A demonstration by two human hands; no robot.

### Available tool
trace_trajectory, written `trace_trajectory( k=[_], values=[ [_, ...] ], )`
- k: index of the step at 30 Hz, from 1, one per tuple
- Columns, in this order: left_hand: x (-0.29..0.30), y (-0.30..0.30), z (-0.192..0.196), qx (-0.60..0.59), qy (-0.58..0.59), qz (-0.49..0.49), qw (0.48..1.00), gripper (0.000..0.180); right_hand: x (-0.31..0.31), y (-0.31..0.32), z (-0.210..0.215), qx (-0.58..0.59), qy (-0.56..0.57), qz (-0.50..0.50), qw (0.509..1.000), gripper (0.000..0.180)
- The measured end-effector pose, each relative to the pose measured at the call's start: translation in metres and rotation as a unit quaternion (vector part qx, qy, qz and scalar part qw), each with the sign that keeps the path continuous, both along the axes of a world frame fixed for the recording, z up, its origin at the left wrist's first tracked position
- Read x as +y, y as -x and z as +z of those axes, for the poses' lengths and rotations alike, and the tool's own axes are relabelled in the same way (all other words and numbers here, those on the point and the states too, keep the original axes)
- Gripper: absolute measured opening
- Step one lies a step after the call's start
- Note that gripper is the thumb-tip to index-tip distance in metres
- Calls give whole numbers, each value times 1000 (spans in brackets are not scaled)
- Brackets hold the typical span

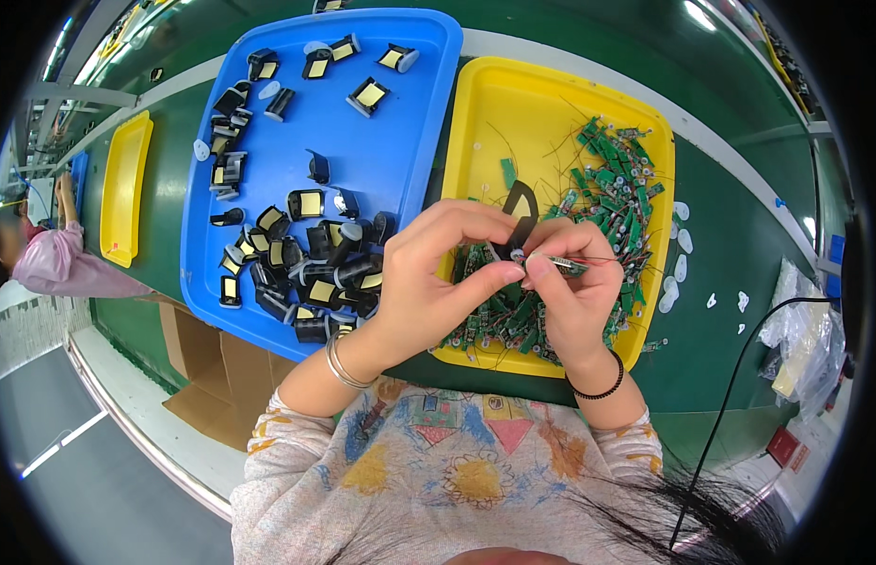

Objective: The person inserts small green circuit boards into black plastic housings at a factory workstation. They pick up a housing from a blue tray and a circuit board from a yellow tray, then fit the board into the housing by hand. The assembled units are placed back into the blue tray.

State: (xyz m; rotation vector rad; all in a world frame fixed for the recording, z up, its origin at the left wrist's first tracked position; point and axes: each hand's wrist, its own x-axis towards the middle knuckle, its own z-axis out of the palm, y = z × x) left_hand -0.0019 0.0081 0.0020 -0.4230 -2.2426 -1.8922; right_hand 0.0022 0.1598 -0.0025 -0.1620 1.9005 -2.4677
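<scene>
Holding both hands up together over the near edge of the yellow tray (485,104), you keep the work close under your eyes and right above the heap it belongs to, so anything that slips would likely fall back among the loose parts. Your left hand (438,273) has its fingers (485,280) closed on a small black housing (519,215), a curved, open-framed piece that stands up above your knuckles. Your right hand (574,282) has its fingers pinched shut on a narrow green circuit board (568,266), held level with one end at the mouth of the housing; whether the board is already partly inside I cannot tell, since your fingertips hide the joint. Thin dark wire leads trail from the board toward the right.

The yellow tray carries a tangle of the same green boards (612,169) with their leads, piled mostly on its right and near side, within easy reach of your right hand. The blue tray (428,56) to its left holds black parts (306,264) with pale yellow faces, crowded toward your side and near your left wrist. Both trays lie side by side on the green counter (730,245), with a few small white pieces (681,240) scattered just beyond the yellow tray's right rim. You wear thin bangles (342,363) on the left wrist and a black band (598,388) on the right
</scene>
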Motion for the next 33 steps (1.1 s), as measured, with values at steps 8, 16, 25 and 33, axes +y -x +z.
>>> trace_trajectory(
  k=[8, 16, 25, 33],
  values=[
    [3, -3, -1, -53, -61, -16, 997, 18, -2, -3, -1, 6, -4, -8, 1000, 10],
    [-2, -5, 0, -163, -195, -97, 962, 14, -4, 0, -3, 59, -23, 22, 998, 13],
    [-9, -4, 4, -175, -227, -109, 952, 13, -6, -3, -2, 33, 55, 30, 997, 38],
    [-19, 2, 7, -94, -75, -49, 992, 16, 4, 13, 2, -29, 7, 45, 999, 17]
  ],
)
